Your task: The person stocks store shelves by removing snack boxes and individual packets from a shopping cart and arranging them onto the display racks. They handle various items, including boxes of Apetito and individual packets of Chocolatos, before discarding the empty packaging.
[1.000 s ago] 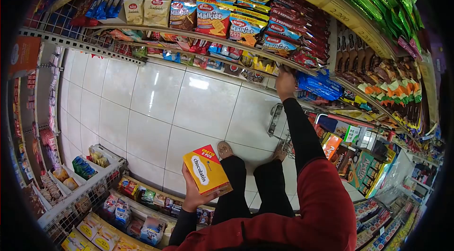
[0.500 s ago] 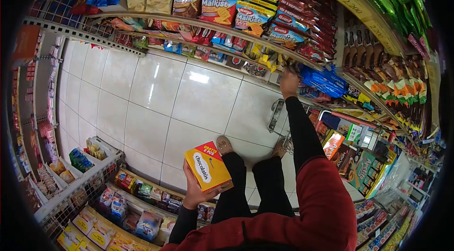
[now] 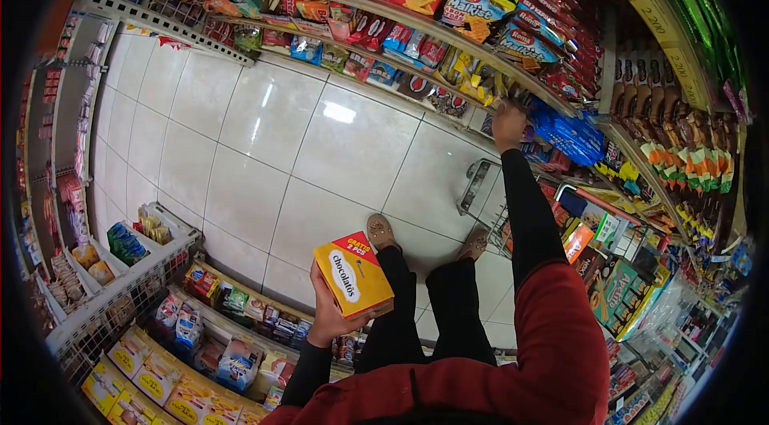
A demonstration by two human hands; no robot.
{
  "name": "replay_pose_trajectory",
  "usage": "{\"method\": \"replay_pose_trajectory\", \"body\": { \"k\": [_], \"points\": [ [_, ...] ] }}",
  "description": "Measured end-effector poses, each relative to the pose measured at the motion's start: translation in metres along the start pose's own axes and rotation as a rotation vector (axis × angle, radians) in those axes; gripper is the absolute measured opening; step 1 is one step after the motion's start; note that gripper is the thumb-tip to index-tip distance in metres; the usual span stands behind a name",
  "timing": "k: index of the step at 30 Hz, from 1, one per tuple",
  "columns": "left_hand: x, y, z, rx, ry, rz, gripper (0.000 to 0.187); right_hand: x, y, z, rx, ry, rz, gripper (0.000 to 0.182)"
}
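A yellow and red chocolatos box (image 3: 352,275) rests in my left hand (image 3: 327,311), whose fingers wrap round its left side and underside. My right hand (image 3: 509,125) reaches into a lower shelf, between yellow packets (image 3: 473,79) and blue packets (image 3: 567,135). Its fingertips are hidden among the goods, so what they hold, if anything, cannot be made out. Malkist packs (image 3: 478,8) stand on the shelf above that hand.
A shopping cart (image 3: 485,185) stands at my right, with a green Apetito box (image 3: 626,290) and other boxes on that side. A white wire rack (image 3: 128,297) is at the lower left. Snack shelves (image 3: 184,377) run behind me. Tiled floor (image 3: 280,136) lies ahead.
The view has shifted a little, so the upper shelves sit further right. My right hand is still at the lower shelf, and my left hand still holds the box.
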State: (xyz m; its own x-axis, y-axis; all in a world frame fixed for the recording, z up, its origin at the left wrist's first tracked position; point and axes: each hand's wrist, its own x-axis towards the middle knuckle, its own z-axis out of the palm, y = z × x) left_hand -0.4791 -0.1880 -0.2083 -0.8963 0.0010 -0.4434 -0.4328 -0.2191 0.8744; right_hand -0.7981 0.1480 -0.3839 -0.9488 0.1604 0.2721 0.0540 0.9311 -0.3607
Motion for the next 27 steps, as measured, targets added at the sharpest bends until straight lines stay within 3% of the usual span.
{"method": "replay_pose_trajectory", "body": {
  "k": [3,5,6,10,12,13,16,18,19,21,27],
  "points": [
    [-0.002,-0.010,-0.006,0.068,-0.016,0.033,0.125,-0.011,-0.004,-0.003,0.007,0.030,-0.002,0.011],
    [-0.003,-0.011,-0.008,0.097,-0.011,0.046,0.125,-0.030,-0.036,-0.017,0.111,0.253,0.273,0.017],
    [-0.003,-0.011,-0.008,0.081,-0.004,0.048,0.125,-0.044,-0.039,-0.012,0.113,0.251,0.269,0.017],
    [-0.005,-0.011,-0.011,0.042,0.020,0.024,0.125,-0.066,-0.093,0.004,0.338,-0.242,0.059,0.037],
    [-0.006,-0.010,-0.013,0.026,0.043,0.010,0.122,-0.040,-0.126,0.008,0.170,-0.032,-0.094,0.036],
    [-0.008,-0.010,-0.014,0.010,0.060,-0.001,0.119,-0.029,-0.124,0.024,0.173,-0.040,-0.096,0.036],
    [-0.010,-0.014,-0.019,-0.004,0.099,-0.025,0.118,0.004,-0.103,0.060,-0.061,-0.111,-0.013,0.030],
    [-0.013,-0.021,-0.024,0.007,0.105,-0.012,0.117,0.016,-0.092,0.065,-0.197,-0.365,-0.045,0.026],
    [-0.013,-0.023,-0.025,0.020,0.105,0.002,0.117,0.016,-0.094,0.063,-0.197,-0.368,-0.051,0.026],
    [-0.014,-0.022,-0.024,-0.011,0.121,-0.010,0.117,0.015,-0.095,0.055,-0.069,-0.164,-0.101,0.023],
    [-0.016,-0.029,-0.026,0.045,0.147,-0.003,0.118,0.016,-0.096,0.028,0.028,-0.053,-0.217,0.024]
  ]
}}
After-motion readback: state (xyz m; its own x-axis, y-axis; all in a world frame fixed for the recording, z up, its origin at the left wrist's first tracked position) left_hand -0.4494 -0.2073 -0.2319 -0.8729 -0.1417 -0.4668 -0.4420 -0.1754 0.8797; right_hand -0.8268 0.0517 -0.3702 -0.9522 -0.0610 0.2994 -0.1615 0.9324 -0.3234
